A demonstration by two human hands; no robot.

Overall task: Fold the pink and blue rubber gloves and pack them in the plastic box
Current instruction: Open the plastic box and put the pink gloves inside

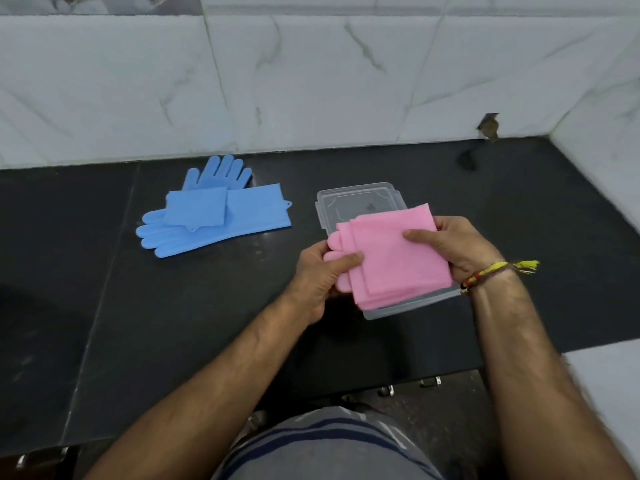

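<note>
Your striped shirt (332, 441) fills the bottom of the view, with both bare forearms reaching out over the dark counter (145, 323). Your left hand (320, 271) pinches the near-left side of the folded pink gloves (391, 258), thumb on top and fingers curled beneath, where a few rounded pink fingertips stick out of the fold. Your right hand (457, 244), with a thread band (495, 271) at the wrist, grips the far-right side the same way, thumb pressed flat on top. The pink stack is a neat layered square, its edges stepped at the near corner, held just over the clear box (349, 199); whether it touches the box you cannot tell. The box's far end and near rim show around it.

Well to the left, the blue gloves (211, 209) lie flat on the counter, one cuff folded over, fingers spread. Open counter lies between them and the box. The marble-tiled wall (311, 81) closes the far edge and turns in at the right.
</note>
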